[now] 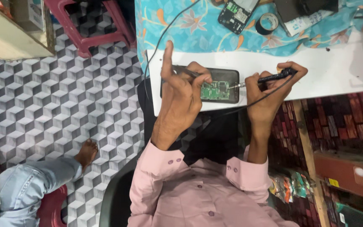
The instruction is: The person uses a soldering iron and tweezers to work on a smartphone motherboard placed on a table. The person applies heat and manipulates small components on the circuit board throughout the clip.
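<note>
Left hand (183, 94) at frame centre, index finger raised straight, thumb and other fingers pinched together, right hand (269, 92) right of centre, fingers curled in a pen grip, both forearms rising from pink cuffs

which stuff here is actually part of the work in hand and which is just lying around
In use:
- opened phone with green circuit board
- soldering iron, held in the right hand
- tweezers, held in the left hand
- white work mat

Lying about:
- second opened phone
- roll of black tape
- white tube
- red stool
</note>
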